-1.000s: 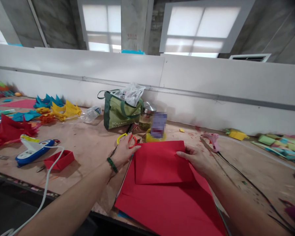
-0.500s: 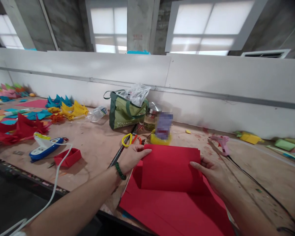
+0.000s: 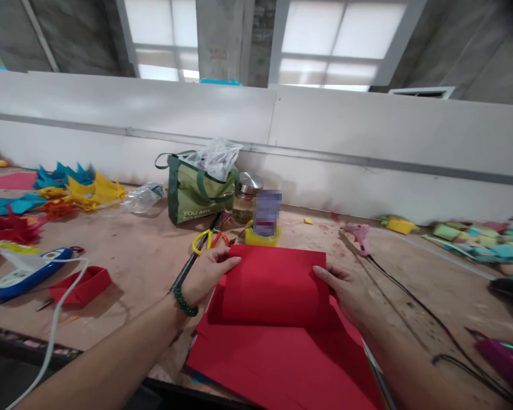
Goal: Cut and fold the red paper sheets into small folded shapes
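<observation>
Between my two hands stands a red sheet of paper (image 3: 276, 287), raised over a stack of larger red paper (image 3: 282, 361) at the table's front edge. My left hand (image 3: 211, 270) pinches its upper left corner, thumb in front and fingers behind. On the right side, my right hand (image 3: 342, 287) grips the edge the same way, with the fingertips partly hidden behind the sheet. Scissors with yellow and orange handles (image 3: 202, 242) lie just beyond my left hand. Behind the sheet, a blurred-out phone-like object (image 3: 267, 212) leans in a yellow holder (image 3: 263, 236).
A green bag (image 3: 200, 196) and a lidded glass jar (image 3: 244, 199) stand at the back. On the left are a red paper box (image 3: 82, 286), a blue-and-white power strip (image 3: 32, 273) and folded paper crowns (image 3: 96, 191). A pink glue gun (image 3: 359, 236) with a black cable lies to the right.
The view has turned to the right, so everything appears shifted left and a purple device shows at lower right. Both hands keep their hold on the red sheet, which bends slightly more.
</observation>
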`<state>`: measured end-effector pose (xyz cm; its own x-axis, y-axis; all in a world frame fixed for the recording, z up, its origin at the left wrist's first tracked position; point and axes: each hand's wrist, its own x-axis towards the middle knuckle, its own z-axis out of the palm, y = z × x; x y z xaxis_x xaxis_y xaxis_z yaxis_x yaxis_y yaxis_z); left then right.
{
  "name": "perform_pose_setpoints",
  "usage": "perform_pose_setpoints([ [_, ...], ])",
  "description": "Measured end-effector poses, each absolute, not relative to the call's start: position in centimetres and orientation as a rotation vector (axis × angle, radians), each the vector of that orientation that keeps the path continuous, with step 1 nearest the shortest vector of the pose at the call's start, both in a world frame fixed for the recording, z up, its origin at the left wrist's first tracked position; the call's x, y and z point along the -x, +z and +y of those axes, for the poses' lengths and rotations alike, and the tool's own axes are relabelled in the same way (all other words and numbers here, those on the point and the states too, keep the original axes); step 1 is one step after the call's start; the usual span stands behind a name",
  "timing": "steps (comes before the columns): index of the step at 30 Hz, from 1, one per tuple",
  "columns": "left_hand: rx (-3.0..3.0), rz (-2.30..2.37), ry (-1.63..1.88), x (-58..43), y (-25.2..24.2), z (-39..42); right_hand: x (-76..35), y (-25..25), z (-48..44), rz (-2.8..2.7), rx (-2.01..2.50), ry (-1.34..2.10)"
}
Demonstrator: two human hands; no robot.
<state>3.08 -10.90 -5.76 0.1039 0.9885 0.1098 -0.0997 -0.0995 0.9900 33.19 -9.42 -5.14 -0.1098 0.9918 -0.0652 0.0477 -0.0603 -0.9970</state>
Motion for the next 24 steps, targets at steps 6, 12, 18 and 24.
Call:
perform_pose_setpoints([
  [6,-1.396,1.126,1.227,-3.1,-6.3,-10.5,-32.8,-5.1,-9.9,-1.358,1.328,1.219],
  [12,-1.657,1.451,1.147,-3.5,-6.9,-10.1,-32.7,-6.2,-9.8,-1.590,1.487,1.056],
  [18,-1.988,1.587,0.941,-3.9,-7.3,-10.2,-33.0,-6.9,-10.5,-1.842,1.540,0.763],
  [24,-2.241,1.427,0.663,-3.8,-4.0,-11.3,-33.2,-6.9,-11.1,-1.945,1.592,0.612],
])
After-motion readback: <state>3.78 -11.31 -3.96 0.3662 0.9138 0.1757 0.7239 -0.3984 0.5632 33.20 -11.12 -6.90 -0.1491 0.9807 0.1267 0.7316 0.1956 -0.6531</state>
